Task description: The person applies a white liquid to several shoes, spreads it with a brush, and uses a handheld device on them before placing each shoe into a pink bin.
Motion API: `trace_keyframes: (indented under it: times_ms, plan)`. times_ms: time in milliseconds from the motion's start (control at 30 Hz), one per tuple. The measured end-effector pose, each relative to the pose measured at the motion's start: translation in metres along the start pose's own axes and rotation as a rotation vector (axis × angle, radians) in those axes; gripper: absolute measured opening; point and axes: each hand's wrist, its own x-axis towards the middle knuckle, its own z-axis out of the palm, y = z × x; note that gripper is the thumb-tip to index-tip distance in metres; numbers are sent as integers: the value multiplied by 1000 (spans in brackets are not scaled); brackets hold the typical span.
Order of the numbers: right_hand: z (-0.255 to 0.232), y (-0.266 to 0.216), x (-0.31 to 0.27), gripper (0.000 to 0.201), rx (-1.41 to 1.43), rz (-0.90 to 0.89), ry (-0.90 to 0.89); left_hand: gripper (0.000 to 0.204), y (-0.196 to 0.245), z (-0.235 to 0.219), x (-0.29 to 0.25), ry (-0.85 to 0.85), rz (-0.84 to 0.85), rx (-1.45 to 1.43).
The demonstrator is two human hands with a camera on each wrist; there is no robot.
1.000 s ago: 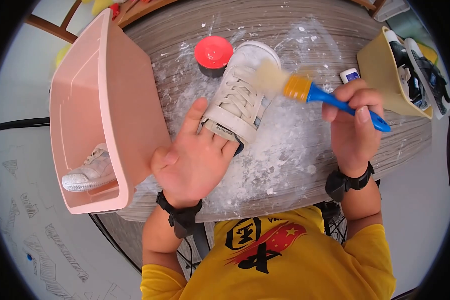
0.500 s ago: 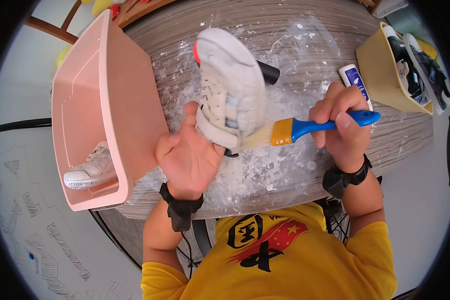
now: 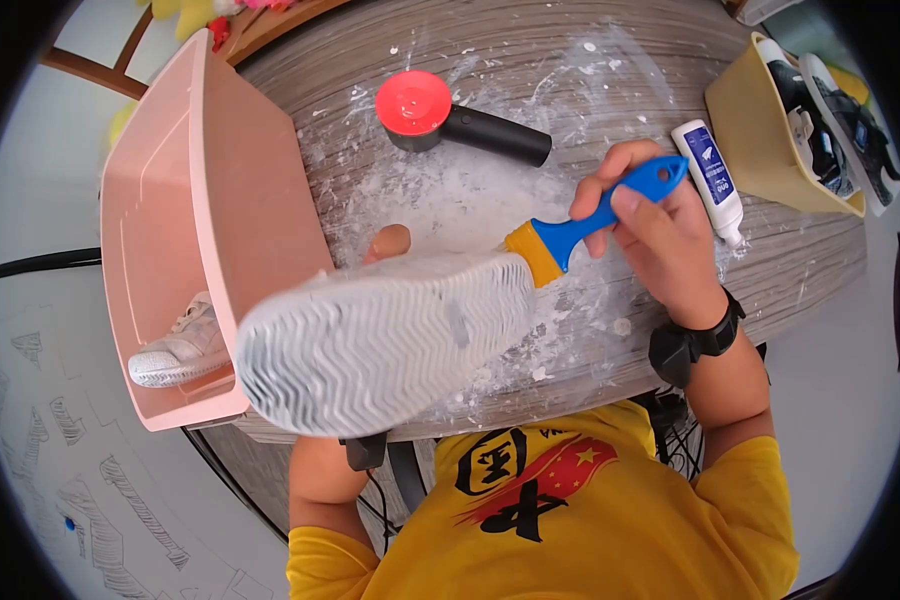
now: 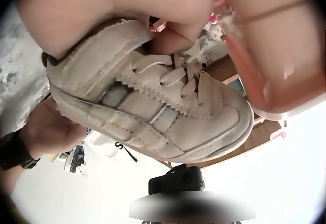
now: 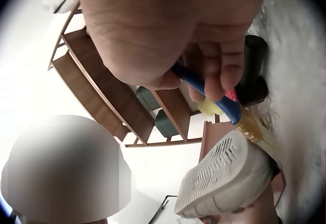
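My left hand [image 4: 127, 10] holds a white lace-up sneaker [image 3: 385, 335] up over the table, its zigzag-grooved sole facing the head camera. In the head view the shoe hides most of that hand; one fingertip shows past its far edge. The left wrist view has the fingers at the shoe's opening, one bent over by the laces [image 4: 173, 76]. My right hand [image 3: 670, 235] grips the blue handle of a paintbrush [image 3: 610, 205] with a yellow ferrule. Its bristles [image 5: 270, 146] are at the heel end, partly behind the shoe in the head view.
A pink bin [image 3: 260, 170] at left contains another white shoe [image 3: 182, 345]. On the powder-smeared table [image 3: 610, 330] lie a black-handled tool with a red round head [image 3: 413, 103] and a white-and-blue bottle [image 3: 708, 175]. A yellow bin [image 3: 745, 130] of dark shoes stands at right.
The sneaker has tipped from laces up to sole toward the head camera, its toe swinging toward the left front. The brush has moved left with my right hand, uncovering the bottle and the black-handled tool.
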Motion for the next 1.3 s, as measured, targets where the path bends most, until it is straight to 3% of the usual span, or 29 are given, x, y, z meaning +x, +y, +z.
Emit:
trace_keyframes:
  times_ms: [167, 233, 367, 433, 600, 700, 800, 900, 1000, 1100, 1200, 1300]
  plan:
    - [-5, 2, 2, 28, 147, -6, -18, 26, 8, 29, -4, 235, -278, 228]
    - [-3, 1, 1, 30, 203, 8, 4, 19, 6, 27, -4, 238, -339, 269]
    - [-6, -7, 1, 29, 460, 129, 40, 31, -6, 9, 0, 49, -320, 317]
    - [-5, -12, 5, 29, 356, 119, 180, 32, -5, 10, 1, 45, -314, 464]
    - [-30, -24, 11, 25, 103, 54, 368, 29, -11, 25, 0, 168, -223, 259]
    - [-42, -26, 15, 27, -305, -49, 489, 12, -9, 23, 1, 143, -171, 389]
    - [-54, -26, 15, 34, -690, -255, 681, 15, -12, 16, 1, 148, -146, 321]
    - [-79, -40, 2, 43, -1088, -169, 624, 17, -11, 12, 3, 156, -120, 336]
    - [-71, -45, -9, 43, -1428, -20, 536, 27, -8, 15, 4, 160, -103, 324]
    - [-62, -45, -9, 45, -1572, 9, 422, 32, -7, 13, 6, 112, -84, 293]
    - [-64, -42, -6, 45, -1425, 173, 384, 32, -4, 12, 6, 84, -68, 320]
    - [-71, -30, -8, 43, -1600, 76, 294, 32, -4, 15, 6, 95, -12, 388]
